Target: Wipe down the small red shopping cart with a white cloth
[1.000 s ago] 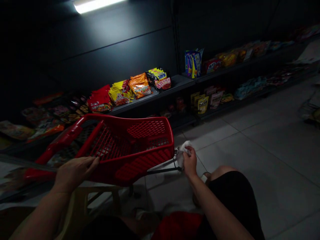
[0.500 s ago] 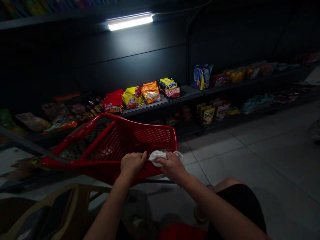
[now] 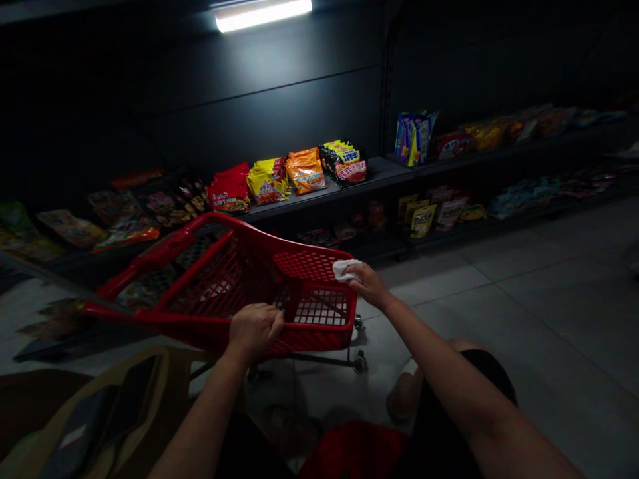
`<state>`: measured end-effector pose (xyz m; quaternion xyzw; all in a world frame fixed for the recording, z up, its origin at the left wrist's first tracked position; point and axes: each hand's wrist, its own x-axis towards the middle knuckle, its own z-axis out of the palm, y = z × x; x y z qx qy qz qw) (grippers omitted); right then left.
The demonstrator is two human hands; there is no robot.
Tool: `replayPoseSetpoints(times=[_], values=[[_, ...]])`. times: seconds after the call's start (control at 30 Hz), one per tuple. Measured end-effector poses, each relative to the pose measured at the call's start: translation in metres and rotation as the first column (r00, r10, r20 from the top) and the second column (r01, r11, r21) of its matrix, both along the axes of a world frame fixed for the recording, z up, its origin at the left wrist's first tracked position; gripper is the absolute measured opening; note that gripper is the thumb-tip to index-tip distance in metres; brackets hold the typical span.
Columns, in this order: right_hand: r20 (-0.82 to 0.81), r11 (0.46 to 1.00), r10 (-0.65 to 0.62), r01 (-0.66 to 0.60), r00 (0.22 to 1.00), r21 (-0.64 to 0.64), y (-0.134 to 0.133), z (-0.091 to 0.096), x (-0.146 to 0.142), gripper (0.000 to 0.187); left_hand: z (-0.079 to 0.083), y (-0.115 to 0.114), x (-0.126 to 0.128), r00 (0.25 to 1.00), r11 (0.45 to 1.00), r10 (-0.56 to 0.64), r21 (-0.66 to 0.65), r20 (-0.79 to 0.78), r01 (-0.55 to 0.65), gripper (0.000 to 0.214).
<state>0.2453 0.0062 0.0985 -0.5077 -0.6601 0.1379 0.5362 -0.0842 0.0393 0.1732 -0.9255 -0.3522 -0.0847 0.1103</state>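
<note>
A red plastic shopping cart (image 3: 200, 326) stands in front of me, its handle end to the left. My left hand (image 3: 255, 330) is closed over the near top rim of its basket. At the front end of the basket, my right hand (image 3: 368, 285) grips a crumpled white cloth (image 3: 346, 269). The cloth touches the far corner of the rim there. Through the grid of the basket I see the floor; wheels show below the front end.
Behind the cart runs a dark shelf (image 3: 387, 170) with colourful snack packets (image 3: 305, 171). A lit tube lamp (image 3: 264, 14) hangs above. At lower left, two dark phone-like objects (image 3: 132, 399) lie on a tan stool (image 3: 172, 386). Pale floor tiles (image 3: 529, 293) stretch right.
My right hand has moved with the cloth from the near rim to the far front corner. My left hand has shifted slightly left along the near rim. The view has tilted down a little.
</note>
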Motion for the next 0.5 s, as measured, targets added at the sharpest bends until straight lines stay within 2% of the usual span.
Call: replayPoseSetpoints(times=[0.1,0.23,0.3,0.43,0.5], values=[[-0.007,0.997,-0.026,0.027,1.0,0.069,-0.029,-0.008,-0.033,0.019,-0.002,0.006,-0.001,1.0,1.0,0.007,0.005,-0.004,-0.007,0.044],[0.147,0.998,0.004,-0.012,0.989,0.058,-0.083,-0.009,-0.081,0.025,-0.002,0.015,-0.02,1.0,0.997,-0.021,-0.073,-0.018,0.019,0.044],[0.227,0.997,0.038,-0.051,0.973,0.054,-0.098,-0.007,-0.095,0.027,-0.001,0.02,-0.034,1.0,0.99,-0.018,-0.142,0.005,0.018,0.046],[0.365,0.966,0.179,-0.234,0.914,0.113,-0.093,-0.014,-0.086,0.035,0.005,0.03,-0.049,0.99,0.957,0.108,-0.278,0.088,-0.08,0.056],[0.276,0.975,0.089,-0.141,0.957,0.173,-0.08,-0.023,-0.069,0.033,0.009,0.034,-0.047,0.986,0.943,0.156,-0.308,0.063,-0.13,0.06]])
